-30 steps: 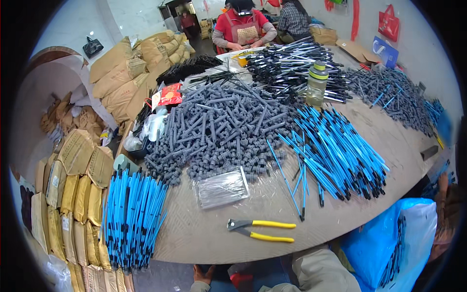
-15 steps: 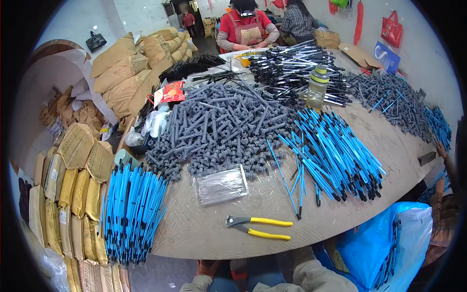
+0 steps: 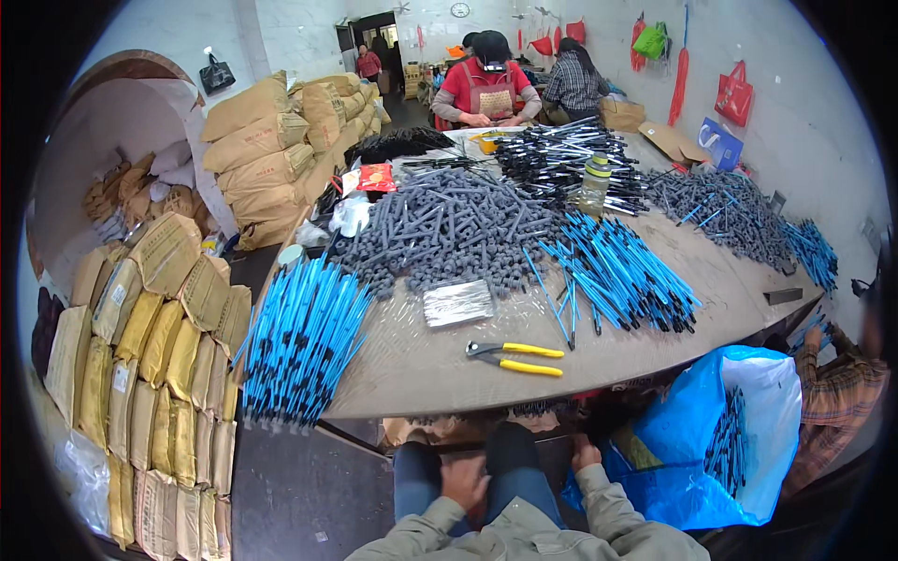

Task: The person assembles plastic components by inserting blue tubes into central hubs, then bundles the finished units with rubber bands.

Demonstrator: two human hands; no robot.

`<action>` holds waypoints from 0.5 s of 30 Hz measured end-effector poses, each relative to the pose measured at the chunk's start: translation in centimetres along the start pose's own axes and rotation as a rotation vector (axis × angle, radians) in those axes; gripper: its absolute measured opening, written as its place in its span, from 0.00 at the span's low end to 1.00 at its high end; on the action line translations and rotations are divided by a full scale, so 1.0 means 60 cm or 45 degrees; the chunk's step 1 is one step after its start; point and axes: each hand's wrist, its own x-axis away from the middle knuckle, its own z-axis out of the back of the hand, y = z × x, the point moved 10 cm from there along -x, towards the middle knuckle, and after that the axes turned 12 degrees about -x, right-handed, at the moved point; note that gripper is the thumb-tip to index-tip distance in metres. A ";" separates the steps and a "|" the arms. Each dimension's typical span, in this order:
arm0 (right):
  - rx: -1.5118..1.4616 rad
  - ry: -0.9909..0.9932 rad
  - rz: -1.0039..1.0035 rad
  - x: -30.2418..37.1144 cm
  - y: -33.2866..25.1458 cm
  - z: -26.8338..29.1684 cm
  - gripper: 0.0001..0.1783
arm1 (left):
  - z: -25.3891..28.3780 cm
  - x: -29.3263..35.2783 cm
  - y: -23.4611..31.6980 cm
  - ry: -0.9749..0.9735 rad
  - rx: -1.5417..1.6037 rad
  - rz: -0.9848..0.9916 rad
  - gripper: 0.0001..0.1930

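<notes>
My left hand (image 3: 464, 481) hangs low between my knees, fingers loosely extended and holding nothing I can see. Beside my right knee is my right hand (image 3: 586, 454), close to a big blue bag (image 3: 669, 472); its fingertips are hidden, so its grip does not show. Both hands are below the front edge of the table (image 3: 412, 374), apart from the things on it. Nearest that edge lie end-cutting pliers (image 3: 514, 357) with yellow handles. Behind them sits a clear pack of thin metal pins (image 3: 458, 304).
Blue rods with black ends form a left bundle (image 3: 304, 341) and a right pile (image 3: 627, 276). Grey plastic fittings (image 3: 449, 224) are heaped mid-table, near a bottle (image 3: 594, 187). Stacked sacks (image 3: 168, 365) stand left. One person (image 3: 486, 84) works across the table, another (image 3: 842, 393) at right.
The view has tilted and shifted, so table items appear higher and smaller. My right hand has come into sight, and my left hand now shows between my knees. The pliers remain on the table.
</notes>
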 end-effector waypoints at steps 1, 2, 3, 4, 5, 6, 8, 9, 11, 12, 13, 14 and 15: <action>-0.133 0.090 0.193 0.034 -0.040 0.030 0.09 | 0.020 -0.002 0.057 0.178 -0.007 -0.268 0.26; -0.267 0.176 0.388 0.071 -0.080 0.060 0.09 | 0.040 0.005 0.110 0.358 -0.016 -0.533 0.24; -0.257 0.187 0.384 0.097 -0.100 0.082 0.09 | 0.052 0.001 0.150 0.373 0.020 -0.596 0.22; -0.293 0.064 0.582 0.126 -0.154 0.086 0.08 | 0.067 -0.002 0.181 0.388 0.049 -0.649 0.20; -0.324 -0.062 0.773 0.163 -0.203 0.090 0.08 | 0.074 -0.011 0.195 0.388 0.057 -0.649 0.20; -0.326 -0.180 0.797 0.195 -0.233 0.084 0.08 | 0.078 -0.017 0.214 0.346 0.134 -0.724 0.20; -0.325 -0.301 0.824 0.253 -0.290 0.087 0.08 | 0.083 -0.015 0.237 0.267 0.277 -0.875 0.20; -0.511 -0.383 0.860 0.282 -0.323 0.099 0.08 | 0.088 -0.010 0.232 0.276 0.276 -0.870 0.20; -0.689 -0.455 0.900 0.309 -0.358 0.139 0.09 | 0.106 0.006 0.216 0.193 0.551 -0.923 0.19; -0.927 -0.625 0.691 0.305 -0.354 0.141 0.10 | 0.113 0.014 0.210 0.147 0.686 -0.943 0.18; -1.160 -0.785 0.468 0.306 -0.351 0.140 0.10 | 0.118 0.022 0.209 0.150 0.683 -0.948 0.18; -1.386 -0.946 0.228 0.312 -0.354 0.136 0.11 | 0.125 0.030 0.200 0.167 0.721 -0.919 0.17; -1.390 -0.949 0.230 0.315 -0.373 0.153 0.11 | 0.132 0.036 0.192 0.182 0.759 -0.891 0.16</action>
